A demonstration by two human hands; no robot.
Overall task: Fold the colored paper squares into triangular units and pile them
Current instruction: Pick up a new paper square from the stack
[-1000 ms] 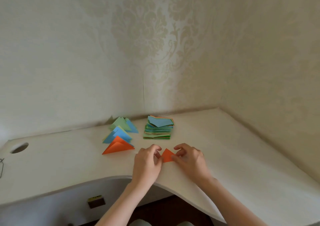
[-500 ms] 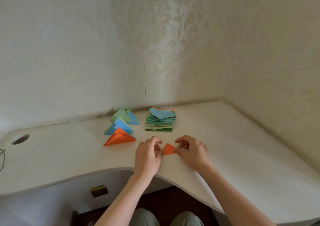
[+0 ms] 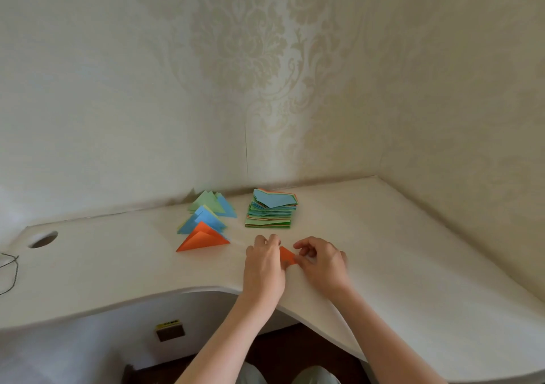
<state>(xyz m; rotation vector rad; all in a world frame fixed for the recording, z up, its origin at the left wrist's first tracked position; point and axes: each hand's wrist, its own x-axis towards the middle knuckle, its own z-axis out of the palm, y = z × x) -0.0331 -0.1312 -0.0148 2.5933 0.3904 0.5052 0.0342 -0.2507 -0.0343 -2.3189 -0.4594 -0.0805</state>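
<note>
A small orange paper piece (image 3: 287, 255) lies on the white desk (image 3: 398, 251) between my hands. My left hand (image 3: 264, 265) pinches its left side with curled fingers, and my right hand (image 3: 321, 261) pinches its right side. Most of the piece is hidden by my fingers. To the left, folded triangles lie in a row: an orange one (image 3: 203, 240) at the front, blue ones (image 3: 202, 220) behind it, and green and blue ones (image 3: 213, 203) at the back. A stack of colored paper squares (image 3: 271, 209) stands behind my hands.
The desk runs into a wallpapered corner at the back right. A round cable hole (image 3: 43, 239) is at the far left, with a dark wire (image 3: 10, 271) by the left edge. The desk's front edge curves inward over my knees.
The orange piece looks narrower between my fingers than before. Both hands stay on it with small finger shifts. The camera has tilted down a little.
</note>
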